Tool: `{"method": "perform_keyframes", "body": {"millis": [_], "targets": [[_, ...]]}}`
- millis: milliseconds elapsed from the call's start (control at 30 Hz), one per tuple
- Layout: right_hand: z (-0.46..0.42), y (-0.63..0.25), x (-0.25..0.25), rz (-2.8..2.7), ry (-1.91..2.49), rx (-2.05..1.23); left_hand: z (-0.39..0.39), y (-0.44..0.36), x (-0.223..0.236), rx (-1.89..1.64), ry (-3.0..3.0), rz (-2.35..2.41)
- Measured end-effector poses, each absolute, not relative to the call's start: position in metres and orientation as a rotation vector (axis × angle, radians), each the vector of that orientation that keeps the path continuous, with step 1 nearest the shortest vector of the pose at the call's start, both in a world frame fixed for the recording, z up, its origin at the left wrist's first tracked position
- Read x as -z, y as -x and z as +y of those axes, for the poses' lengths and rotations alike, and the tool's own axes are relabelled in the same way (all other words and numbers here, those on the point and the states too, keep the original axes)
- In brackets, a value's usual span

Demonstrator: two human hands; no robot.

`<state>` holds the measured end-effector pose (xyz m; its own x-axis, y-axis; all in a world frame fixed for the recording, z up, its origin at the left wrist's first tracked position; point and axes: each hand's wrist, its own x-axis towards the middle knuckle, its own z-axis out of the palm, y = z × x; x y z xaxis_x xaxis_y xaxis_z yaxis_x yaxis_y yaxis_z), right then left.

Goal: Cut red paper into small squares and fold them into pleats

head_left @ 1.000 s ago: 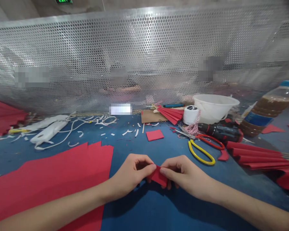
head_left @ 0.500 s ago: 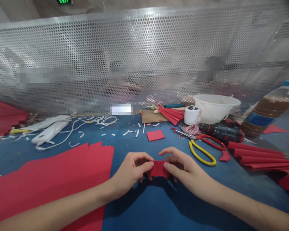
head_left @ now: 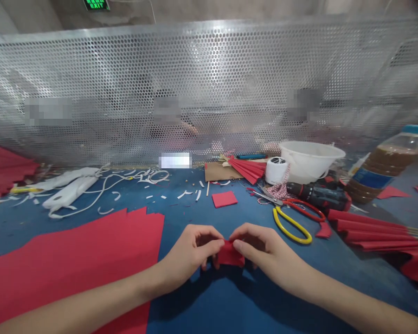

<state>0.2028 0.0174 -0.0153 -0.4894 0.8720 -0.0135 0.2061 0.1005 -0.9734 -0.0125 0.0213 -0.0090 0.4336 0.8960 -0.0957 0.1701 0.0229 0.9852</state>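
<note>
Left hand (head_left: 191, 250) and right hand (head_left: 266, 250) low at bottom centre of frame – both closed on a small red paper piece (head_left: 231, 254), pinching it from either side between thumbs and fingers. Paper held in the air just above the blue work table (head_left: 181, 215), its edges partly hidden by the fingers; any folds in it too covered to make out.

Already pleated: red paper fan (head_left: 376, 230) at right edge, with sticks showing at its end; smaller red fan (head_left: 247, 169) on a piece of cardboard (head_left: 216, 171) at top centre of table; more pleated red paper (head_left: 3, 167) at far left. Apparently still flat: red paper square (head_left: 224, 199) just above the hands, large red sheet (head_left: 55, 264) at lower left beneath the left forearm.

Nearby, right of the hands – yellow-handled scissors (head_left: 288, 226), red-handled scissors (head_left: 304, 208), cordless drill (head_left: 316, 195). Behind those, white bowl (head_left: 309, 162), twine spool (head_left: 275, 170), bottle of brown liquid (head_left: 386, 169). White paper scraps (head_left: 184, 195) scattered along the table's far side, perforated metal screen (head_left: 195, 93) beyond.
</note>
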Motion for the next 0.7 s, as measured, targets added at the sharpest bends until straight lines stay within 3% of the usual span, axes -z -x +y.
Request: {"method": "perform_keyframes", "body": {"millis": [233,500,700], "targets": [[0.0184,-0.2043,0.0149,-1.793,1.061,-1.392,0.0166,0.0102,0.0099,-0.706,-1.554,1.057],[0.0143,-0.2024,0.0102,-1.639,0.885,-1.651,0.0215,0.0108,0.0142,-0.706,-1.505,1.090],[0.0142,-0.2002,0.0137,-1.613,0.879,-1.635,0.0214,0.0109,0.0135,-0.737,-1.493,1.031]]}}
